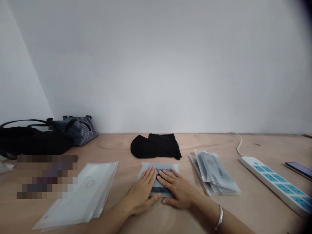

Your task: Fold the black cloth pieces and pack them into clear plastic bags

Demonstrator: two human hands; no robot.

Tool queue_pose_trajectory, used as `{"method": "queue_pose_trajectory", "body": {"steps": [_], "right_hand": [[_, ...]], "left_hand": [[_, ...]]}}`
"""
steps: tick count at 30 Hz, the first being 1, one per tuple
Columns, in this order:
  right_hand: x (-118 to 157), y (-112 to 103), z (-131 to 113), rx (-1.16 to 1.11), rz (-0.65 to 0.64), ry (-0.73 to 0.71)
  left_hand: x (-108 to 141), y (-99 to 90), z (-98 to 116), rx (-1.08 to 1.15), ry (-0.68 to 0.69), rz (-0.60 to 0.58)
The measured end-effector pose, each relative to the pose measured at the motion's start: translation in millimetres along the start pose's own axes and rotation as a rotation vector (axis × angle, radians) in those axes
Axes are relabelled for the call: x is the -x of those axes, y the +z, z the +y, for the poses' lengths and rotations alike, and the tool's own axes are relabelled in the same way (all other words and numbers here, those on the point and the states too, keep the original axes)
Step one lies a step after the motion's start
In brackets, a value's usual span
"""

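Both palms press down on a frosted plastic pouch [162,191] with dark contents and partly covered lettering, lying on the wooden table [209,143] in front of me. My left hand [143,191] lies flat over the pouch's left part, fingers stretched out. Over its right part rests my right hand [176,188], fingers spread. A silver bangle [220,217] circles my right wrist. Just beyond the pouch is a black piece of fabric [156,146]. To the right, several filled pouches [214,174] lie stacked. Flat frosted pouches [80,191] are piled at the left.
A white power strip [278,183] with blue sockets runs along the right, its cable going back to the wall. Beyond it lies a phone [299,169]. At the back left are a black bag [31,141] and a striped bag [80,130]. A pixelated patch covers something at left.
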State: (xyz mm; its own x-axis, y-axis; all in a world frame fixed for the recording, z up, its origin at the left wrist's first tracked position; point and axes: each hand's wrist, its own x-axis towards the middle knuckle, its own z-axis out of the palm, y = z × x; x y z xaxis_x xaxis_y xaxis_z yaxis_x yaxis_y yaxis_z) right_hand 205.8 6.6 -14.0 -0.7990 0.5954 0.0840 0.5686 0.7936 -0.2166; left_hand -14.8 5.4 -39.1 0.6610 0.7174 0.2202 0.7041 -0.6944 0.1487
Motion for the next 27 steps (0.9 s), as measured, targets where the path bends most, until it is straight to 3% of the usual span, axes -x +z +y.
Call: {"method": "queue_pose_trajectory", "body": {"steps": [6, 9, 13, 17, 21, 24, 27], "right_hand": [[-2, 2, 1, -0.084, -0.05, 0.018], [-5, -1, 2, -0.13, -0.068, 0.023], [-5, -3, 3, -0.159, -0.058, 0.043], [-1, -3, 5, -0.167, -0.032, 0.06], [2, 0, 3, -0.157, 0.025, 0.067], [0, 4, -3, -0.125, 0.13, 0.085], [-3, 10, -6, -0.048, 0.226, 0.127]], "left_hand": [[0, 1.4, -8, 0.088, -0.036, -0.119], [0, 3.9, -9, 0.087, -0.021, -0.107], [4, 5.2, -12, 0.017, 0.042, -0.005], [9, -0.5, -19, -0.115, 0.224, 0.086], [8, -1.3, -26, -0.214, 0.386, 0.262], [5, 0.7, -25, -0.177, 0.373, 0.398], [3, -0.9, -19, -0.091, 0.276, 0.525]]}}
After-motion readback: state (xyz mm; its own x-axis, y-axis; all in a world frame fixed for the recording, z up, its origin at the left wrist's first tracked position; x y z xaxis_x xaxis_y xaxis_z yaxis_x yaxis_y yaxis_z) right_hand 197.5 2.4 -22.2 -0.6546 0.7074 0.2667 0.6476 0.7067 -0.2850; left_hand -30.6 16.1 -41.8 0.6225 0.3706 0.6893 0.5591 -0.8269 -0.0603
